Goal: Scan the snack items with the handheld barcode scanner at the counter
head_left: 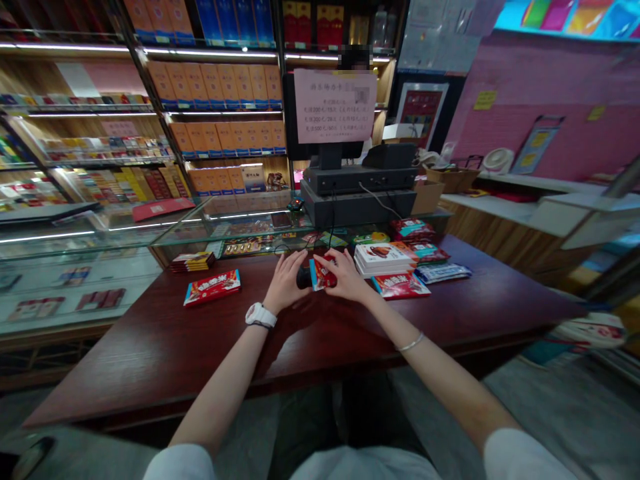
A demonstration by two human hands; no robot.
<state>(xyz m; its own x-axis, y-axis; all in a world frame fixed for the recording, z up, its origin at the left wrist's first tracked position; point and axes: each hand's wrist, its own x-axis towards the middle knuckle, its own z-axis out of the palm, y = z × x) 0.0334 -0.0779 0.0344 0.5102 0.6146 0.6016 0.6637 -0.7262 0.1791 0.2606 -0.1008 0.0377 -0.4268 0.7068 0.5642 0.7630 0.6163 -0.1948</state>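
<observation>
My right hand [347, 277] grips a small red snack packet [323, 274] with a blue edge, thumb and fingers at its sides, over the middle of the dark wooden table [165, 363]. Beside it, my left hand [286, 281] curves around a black rounded device [303, 277], mostly hidden by the fingers; its exact kind does not show. A similar red packet [213, 287] lies flat to the left. Right of my hands, another red packet [400, 285] lies in front of stacked white boxes [384, 259].
Behind the table stands a glass display counter [240, 220] with a dark point-of-sale machine [357, 193] bearing a paper sign. More snack bags [425, 252] and a blue-white packet [443, 272] lie at the right. Small flat packs [192, 261] are stacked at the left. A person is partly visible behind the screen.
</observation>
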